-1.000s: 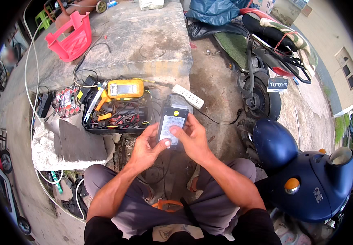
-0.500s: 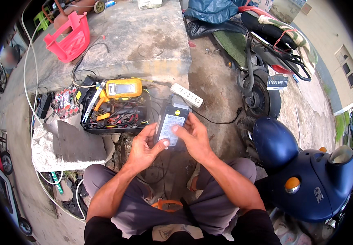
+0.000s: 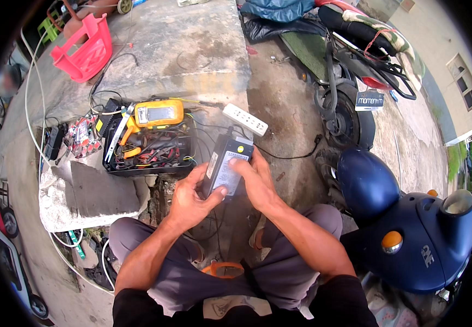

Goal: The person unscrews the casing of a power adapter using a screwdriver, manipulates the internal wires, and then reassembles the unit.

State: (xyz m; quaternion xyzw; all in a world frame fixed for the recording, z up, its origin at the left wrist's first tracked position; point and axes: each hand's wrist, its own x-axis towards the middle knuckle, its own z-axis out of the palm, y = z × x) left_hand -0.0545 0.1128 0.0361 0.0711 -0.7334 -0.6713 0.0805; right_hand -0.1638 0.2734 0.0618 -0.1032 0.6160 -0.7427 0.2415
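Note:
A black box-shaped charger (image 3: 223,173) with a pale printed label and a small round yellow sticker is held between both my hands, tilted above the ground. My left hand (image 3: 191,197) grips its lower left side, the thumb at the label's bottom edge. Around its right side my right hand (image 3: 256,182) is closed, with the thumb lying on the label. Cables run near the charger's far end, close to a white power strip (image 3: 245,120). To the left, an open black toolbox (image 3: 154,171) holds tools and leads, with a yellow multimeter (image 3: 159,113) on top.
A broken concrete block (image 3: 91,191) stands left of my knees. Beyond the toolbox rises a concrete ledge (image 3: 187,49) with a pink plastic basket (image 3: 86,52). On my right are a dark blue scooter (image 3: 410,240) and another scooter's rear wheel (image 3: 350,122). An orange ring-shaped thing (image 3: 222,269) lies between my feet.
The charger has turned slightly, and more of its left side shows. My right thumb has slid up the label. The whole view has shifted a little.

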